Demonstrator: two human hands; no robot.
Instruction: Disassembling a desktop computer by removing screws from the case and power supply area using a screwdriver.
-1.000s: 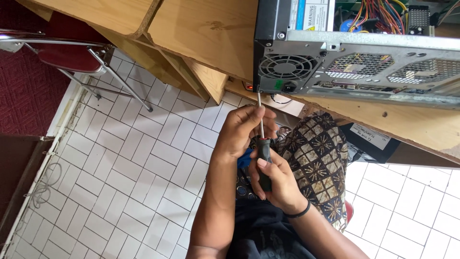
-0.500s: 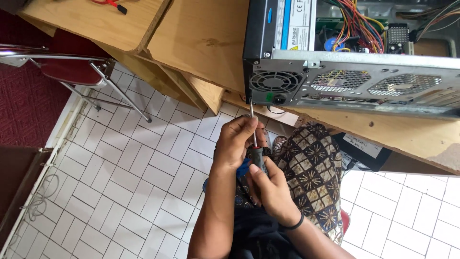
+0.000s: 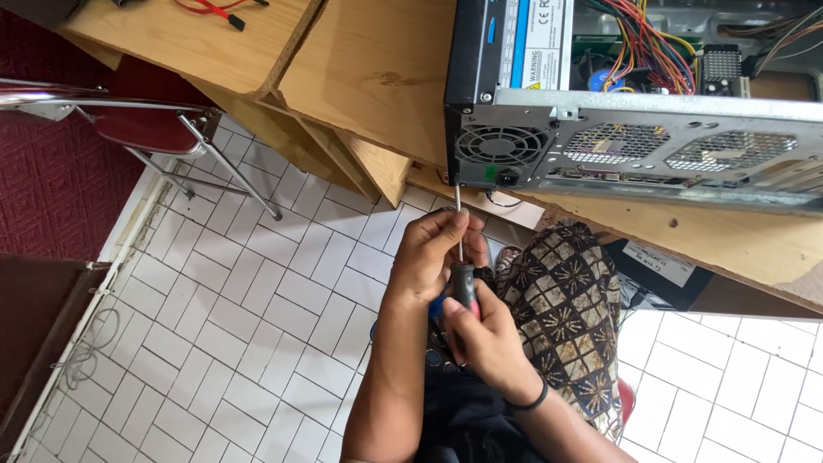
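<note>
Screwdriver (image 3: 461, 257) sits at the centre of the frame, its thin metal shaft pointing up toward the lower left corner of the computer case (image 3: 634, 146), the tip just at the case's rear edge below the round fan grille (image 3: 501, 146). Your left hand (image 3: 433, 253) has its fingers pinched together around the shaft, steadying it, while your right hand (image 3: 484, 339) is closed around the dark handle with its fingers clamped on it. Judging by that grip, you are at the step of seating the tip on a fastener at the back corner of the case (the screw itself is too small to make out). The next move calls for keeping the shaft in line with the fastener and pressing in firmly while the handle turns, so the tip does not slip off.

Outward from there, the case lies on its side on a wooden table (image 3: 377, 77) in the upper right, its side open and coloured wires (image 3: 643, 60) showing inside. A patterned cloth (image 3: 566, 317) covers your lap below the table edge. A chair (image 3: 146, 129) with a red seat stands at the upper left, over white tiled floor (image 3: 214, 343).
</note>
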